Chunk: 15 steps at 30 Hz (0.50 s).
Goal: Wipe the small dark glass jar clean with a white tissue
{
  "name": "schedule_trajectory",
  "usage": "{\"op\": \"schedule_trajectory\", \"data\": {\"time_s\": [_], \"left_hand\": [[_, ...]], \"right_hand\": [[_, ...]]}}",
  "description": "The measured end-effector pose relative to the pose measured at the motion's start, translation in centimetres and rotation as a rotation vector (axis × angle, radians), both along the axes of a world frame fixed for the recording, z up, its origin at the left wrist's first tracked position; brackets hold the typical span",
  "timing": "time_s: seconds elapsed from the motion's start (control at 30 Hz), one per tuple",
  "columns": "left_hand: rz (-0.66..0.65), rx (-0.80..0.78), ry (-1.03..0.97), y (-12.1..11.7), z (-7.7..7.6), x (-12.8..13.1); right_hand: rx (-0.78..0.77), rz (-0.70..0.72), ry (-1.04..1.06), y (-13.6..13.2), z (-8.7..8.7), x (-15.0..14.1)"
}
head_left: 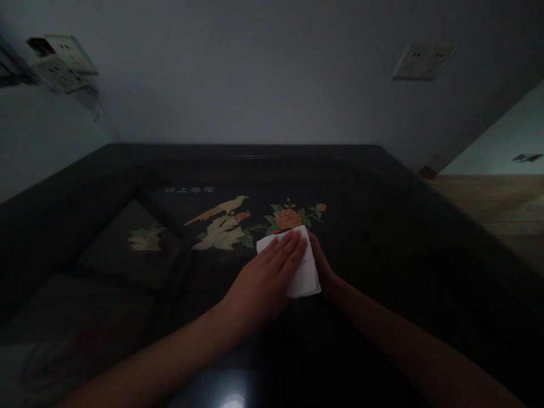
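Note:
A folded white tissue is sandwiched between my two hands, above the lower part of the flower picture on a dark glossy tabletop. My left hand lies over its front, fingers together and pressed on it. Behind its right edge, my right hand holds it from the back; most of those fingers are hidden by the tissue. Just beyond my hands is an orange flower with green leaves. To the left of it, a yellow bird perches on a pale rock, with a row of characters above.
The dark tabletop has a raised rim and meets a grey wall. Wall sockets are at the upper right, and more sockets at the upper left. Wooden floor shows beyond the right edge. A lamp reflection glows at the bottom.

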<state>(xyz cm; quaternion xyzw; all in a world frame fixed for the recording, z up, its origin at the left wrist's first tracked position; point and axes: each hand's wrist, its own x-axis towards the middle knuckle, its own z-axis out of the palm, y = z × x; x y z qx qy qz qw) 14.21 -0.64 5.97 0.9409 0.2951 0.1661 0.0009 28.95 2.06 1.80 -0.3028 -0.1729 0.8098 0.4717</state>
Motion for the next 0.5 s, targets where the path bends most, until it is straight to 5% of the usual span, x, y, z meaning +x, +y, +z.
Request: {"op": "schedule_trajectory", "data": {"time_s": [0.5], "left_hand": [[0.138,0.136,0.096,0.27,0.31,-0.63]], "right_hand": [[-0.059,-0.058,0.060,0.23,-0.06,0.19]]}}
